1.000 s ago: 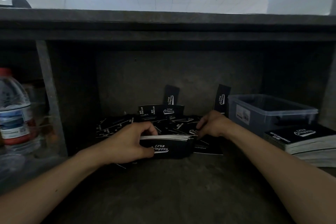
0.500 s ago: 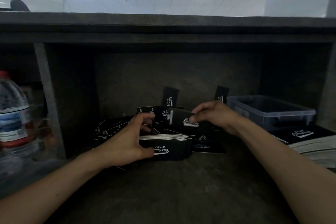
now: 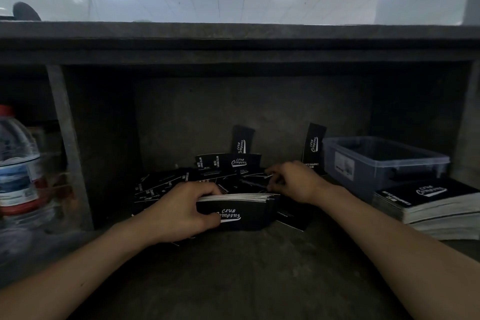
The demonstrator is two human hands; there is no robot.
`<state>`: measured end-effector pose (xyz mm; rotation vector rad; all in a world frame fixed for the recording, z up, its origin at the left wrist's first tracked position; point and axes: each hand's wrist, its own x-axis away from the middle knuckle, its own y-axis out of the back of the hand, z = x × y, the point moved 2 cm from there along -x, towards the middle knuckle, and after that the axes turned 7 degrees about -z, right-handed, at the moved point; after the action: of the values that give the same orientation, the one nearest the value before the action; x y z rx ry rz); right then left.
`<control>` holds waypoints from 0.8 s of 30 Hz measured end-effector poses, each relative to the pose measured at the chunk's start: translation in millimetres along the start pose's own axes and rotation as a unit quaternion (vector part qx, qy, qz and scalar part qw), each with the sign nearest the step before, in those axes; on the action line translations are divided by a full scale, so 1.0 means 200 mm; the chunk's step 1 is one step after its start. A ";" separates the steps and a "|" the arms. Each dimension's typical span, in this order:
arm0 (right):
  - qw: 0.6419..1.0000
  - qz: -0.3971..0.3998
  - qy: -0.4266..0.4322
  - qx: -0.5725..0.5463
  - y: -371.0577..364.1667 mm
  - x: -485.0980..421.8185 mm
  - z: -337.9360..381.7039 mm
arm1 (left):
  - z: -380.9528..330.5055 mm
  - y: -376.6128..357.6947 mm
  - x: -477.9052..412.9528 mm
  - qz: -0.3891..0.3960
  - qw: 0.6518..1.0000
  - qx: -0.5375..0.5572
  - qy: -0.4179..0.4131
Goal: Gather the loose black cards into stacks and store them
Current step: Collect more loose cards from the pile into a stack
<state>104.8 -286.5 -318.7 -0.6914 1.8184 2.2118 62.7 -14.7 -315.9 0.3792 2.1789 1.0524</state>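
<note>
The left hand (image 3: 179, 212) grips a stack of black cards (image 3: 244, 213) standing on edge on the desk (image 3: 246, 267), fingers curled over its top; just behind, the right hand (image 3: 296, 182) reaches into the loose black cards (image 3: 161, 187) scattered near the back wall; its curled fingers seem to pinch one, though the light is dim; a plastic bin (image 3: 384, 161) sits to the right.

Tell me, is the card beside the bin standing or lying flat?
Standing. The card is on end, leaning against the back wall, just left of the bin.

"CLUB Camping" is printed on the black cards (image 3: 242, 214).
</note>
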 end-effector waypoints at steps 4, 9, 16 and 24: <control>0.979 -0.183 -0.029 -0.079 0.14 -0.03 -0.01 | 0.01 0.00 0.00 -0.001 1.000 0.005 0.001; 0.847 -0.136 -0.115 -0.501 0.24 0.02 0.04 | 0.01 0.00 0.00 0.003 1.000 0.026 0.011; 0.804 -0.048 -0.205 -0.556 0.19 0.02 0.10 | 0.02 0.00 0.00 -0.017 0.999 0.042 0.028; 0.863 0.245 -0.171 -0.408 0.16 0.09 0.06 | 0.04 -0.01 -0.01 -0.011 0.996 0.086 0.030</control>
<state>73.0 -285.0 -297.8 0.1238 0.8853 3.1977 68.5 -12.0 -319.5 0.4049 2.3289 0.8779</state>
